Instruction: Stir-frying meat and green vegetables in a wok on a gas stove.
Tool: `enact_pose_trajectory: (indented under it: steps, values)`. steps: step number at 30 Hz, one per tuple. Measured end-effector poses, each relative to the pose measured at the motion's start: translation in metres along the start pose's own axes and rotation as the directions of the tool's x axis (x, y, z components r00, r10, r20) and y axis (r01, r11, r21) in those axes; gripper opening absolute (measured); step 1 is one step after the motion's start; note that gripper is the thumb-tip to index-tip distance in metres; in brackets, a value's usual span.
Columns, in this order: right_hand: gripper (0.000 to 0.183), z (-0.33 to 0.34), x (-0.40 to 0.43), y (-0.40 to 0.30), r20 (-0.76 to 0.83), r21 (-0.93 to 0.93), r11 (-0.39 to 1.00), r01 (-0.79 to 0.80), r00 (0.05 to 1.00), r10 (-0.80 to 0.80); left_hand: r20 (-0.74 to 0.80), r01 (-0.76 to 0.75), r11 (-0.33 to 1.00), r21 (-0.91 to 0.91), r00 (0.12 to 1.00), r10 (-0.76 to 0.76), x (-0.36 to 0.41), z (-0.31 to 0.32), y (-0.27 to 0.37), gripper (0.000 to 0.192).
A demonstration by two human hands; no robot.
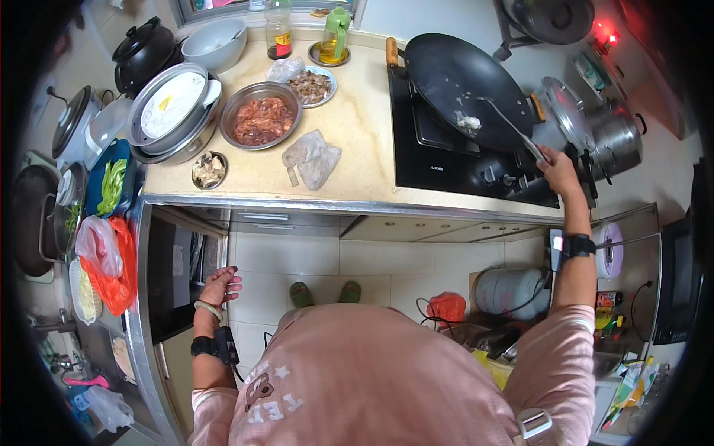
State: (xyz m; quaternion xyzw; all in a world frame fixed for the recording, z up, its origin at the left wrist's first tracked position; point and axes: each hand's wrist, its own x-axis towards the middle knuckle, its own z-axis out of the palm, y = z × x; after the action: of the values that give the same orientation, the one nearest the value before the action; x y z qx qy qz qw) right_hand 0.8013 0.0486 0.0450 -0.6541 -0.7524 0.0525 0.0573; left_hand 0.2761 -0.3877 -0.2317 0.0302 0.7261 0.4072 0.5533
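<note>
My right hand [558, 170] grips the handle of a long metal spatula or ladle [510, 125], its head lowered into a large black wok [446, 72]. A white lump of fat or similar food [468, 124] lies low in the wok near the tool's head, with small bits scattered around it. The wok, with wooden handles, rests over a black gas stove [415, 167]. My left hand [222, 285] hangs below counter height beside the left cabinet. Nothing is in it, and its fingers are loosely apart.
On the counter stand a metal bowl of raw marinated meat [262, 120], a plate of chopped food [312, 86], a small bowl [209, 170], a cloth [315, 159], a sauce bottle [279, 33] and a green-topped oil bottle [334, 39]. Metal pots [619, 139] crowd the wok's right. A gas cylinder [507, 292] stands below.
</note>
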Motion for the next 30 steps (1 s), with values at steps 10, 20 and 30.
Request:
enact_pose_trajectory:
  steps: [10,20,30]
  values:
    - [0.04,-0.019,-0.01,-0.008,0.161,0.146,0.989,0.026,0.986,-0.05,-0.046,0.08,0.996,-0.047,0.996,-0.083,-0.007,-0.03,-0.034,0.023]
    - [0.04,-0.018,-0.025,0.016,0.023,-0.065,0.984,0.168,0.986,-0.167,0.039,0.049,0.998,-0.036,0.998,-0.047,0.006,-0.009,-0.021,0.026]
    - [0.042,-0.005,-0.017,-0.022,0.179,0.271,0.963,-0.007,0.983,-0.043,-0.011,0.048,0.999,0.005,0.999,-0.048,-0.009,-0.009,-0.006,0.023]
